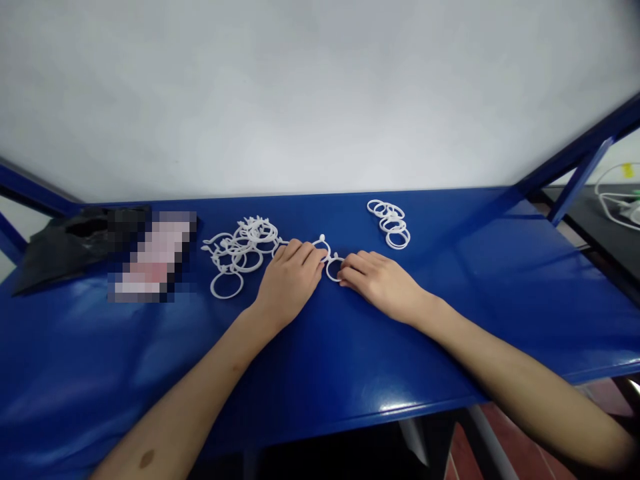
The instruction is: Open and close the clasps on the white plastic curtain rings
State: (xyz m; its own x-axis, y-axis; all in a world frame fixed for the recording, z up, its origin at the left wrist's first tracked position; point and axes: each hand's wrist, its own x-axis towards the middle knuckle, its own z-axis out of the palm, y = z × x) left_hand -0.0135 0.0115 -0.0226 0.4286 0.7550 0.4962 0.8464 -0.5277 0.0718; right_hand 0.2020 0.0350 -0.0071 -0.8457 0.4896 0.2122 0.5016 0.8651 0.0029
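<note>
A white plastic ring [332,275] lies between my two hands, just above the table. My right hand [383,283] has its fingers closed on the right edge of this ring. Beside it, my left hand [291,280] is curled over another white ring [323,245], which carries a small knob at its top. The two rings meet, or are joined, near my left fingertips; I cannot tell which. Part of a further ring shows behind the left knuckles. To the left lies a tangled pile of white rings [227,285] with small knobs and stubs. My fingertips are partly hidden.
A smaller group of loose white rings [398,239] lies at the back right of the blue table [320,373]. Far left are a black plastic bag [55,243] and a blurred-out flat object [155,257]. Blue metal braces [580,180] flank the table, with a pale wall [320,100] behind.
</note>
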